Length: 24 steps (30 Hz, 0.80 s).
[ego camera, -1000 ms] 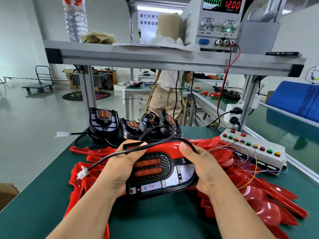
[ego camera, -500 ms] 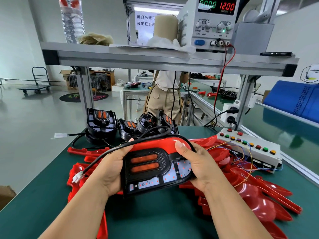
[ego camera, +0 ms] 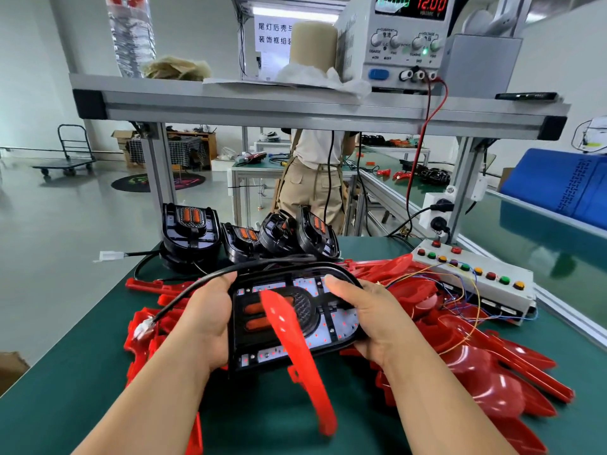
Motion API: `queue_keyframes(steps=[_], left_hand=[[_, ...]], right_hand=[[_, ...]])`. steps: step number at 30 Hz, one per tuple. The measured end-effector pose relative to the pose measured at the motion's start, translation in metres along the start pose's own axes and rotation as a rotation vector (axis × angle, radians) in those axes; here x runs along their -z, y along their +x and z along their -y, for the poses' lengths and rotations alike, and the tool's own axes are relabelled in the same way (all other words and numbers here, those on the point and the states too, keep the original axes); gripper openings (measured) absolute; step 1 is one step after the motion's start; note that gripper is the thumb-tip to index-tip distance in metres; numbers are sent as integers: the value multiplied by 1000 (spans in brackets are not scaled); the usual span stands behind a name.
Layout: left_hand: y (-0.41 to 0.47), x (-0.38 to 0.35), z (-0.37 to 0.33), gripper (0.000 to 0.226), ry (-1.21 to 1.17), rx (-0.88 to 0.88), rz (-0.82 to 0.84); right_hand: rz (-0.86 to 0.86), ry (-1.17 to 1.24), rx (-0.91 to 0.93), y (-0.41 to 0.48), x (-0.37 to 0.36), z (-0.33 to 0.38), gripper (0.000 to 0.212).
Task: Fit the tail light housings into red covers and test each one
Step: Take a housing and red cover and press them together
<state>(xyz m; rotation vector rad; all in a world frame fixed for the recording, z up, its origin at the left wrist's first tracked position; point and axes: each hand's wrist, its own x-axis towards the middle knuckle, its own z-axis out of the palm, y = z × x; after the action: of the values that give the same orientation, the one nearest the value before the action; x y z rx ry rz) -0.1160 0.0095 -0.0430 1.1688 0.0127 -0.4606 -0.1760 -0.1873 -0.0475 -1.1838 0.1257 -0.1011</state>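
Note:
I hold a black tail light housing (ego camera: 308, 311) above the green bench (ego camera: 65, 389), face up, with two orange lenses and white LED boards showing. My left hand (ego camera: 203, 323) grips its left end and my right hand (ego camera: 374, 320) grips its right end, thumb on the top edge. A red cover (ego camera: 303, 359) hangs loose and blurred across the housing's front, slanting down toward me. I cannot tell what holds it. The housing's black cable (ego camera: 197, 284) runs over my left hand to a white connector (ego camera: 143, 330).
More black housings (ego camera: 192, 231) stand at the bench's back. Red covers are piled to the right (ego camera: 492, 379) and left (ego camera: 147, 323). A button box (ego camera: 473, 274) with coloured wires sits at the right. A power supply (ego camera: 407, 37) reads 12.00 on the shelf (ego camera: 295, 106). A person (ego camera: 315, 178) stands behind.
The red cover, seated around the housing's top edge before, has come away and now swings blurred in front of it. Both hands keep their grip; the housing has tilted flatter.

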Motion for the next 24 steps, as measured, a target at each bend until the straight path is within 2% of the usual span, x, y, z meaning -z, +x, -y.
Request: queue_keyframes(steps=[2, 3, 5, 10, 13, 15, 18, 20, 21, 22, 24], left_hand=[[9, -2, 3, 39, 102, 26, -95], [10, -3, 2, 42, 194, -8, -120], [13, 0, 5, 48, 227, -55, -127], [15, 9, 10, 38, 559, -201, -264], [16, 9, 10, 31, 607, -192, -191], [18, 8, 12, 24, 579, -187, -124], [20, 7, 13, 20, 510, -200, -121], [18, 4, 10, 23, 416, -181, -163], [17, 4, 7, 20, 381, -170, -164], [15, 6, 4, 15, 358, -169, -140], [10, 10, -4, 24, 404, -161, -67]], right_hand=[[-38, 3, -23, 0, -1, -1, 41], [-65, -6, -30, 1, -1, -1, 37], [-131, -27, -20, 3, 0, -2, 32], [-219, -175, 86, 8, 1, -5, 29], [-301, -421, 173, 7, 2, -5, 25], [-348, -633, 217, 6, 2, -5, 33], [-380, -1003, 282, 4, 0, -4, 36], [-403, -1207, 419, -5, -8, 0, 44], [-350, -1217, 544, -13, -15, 4, 42], [-208, -1175, 654, -21, -24, 7, 34], [258, -1111, 675, -38, -43, 5, 20]])
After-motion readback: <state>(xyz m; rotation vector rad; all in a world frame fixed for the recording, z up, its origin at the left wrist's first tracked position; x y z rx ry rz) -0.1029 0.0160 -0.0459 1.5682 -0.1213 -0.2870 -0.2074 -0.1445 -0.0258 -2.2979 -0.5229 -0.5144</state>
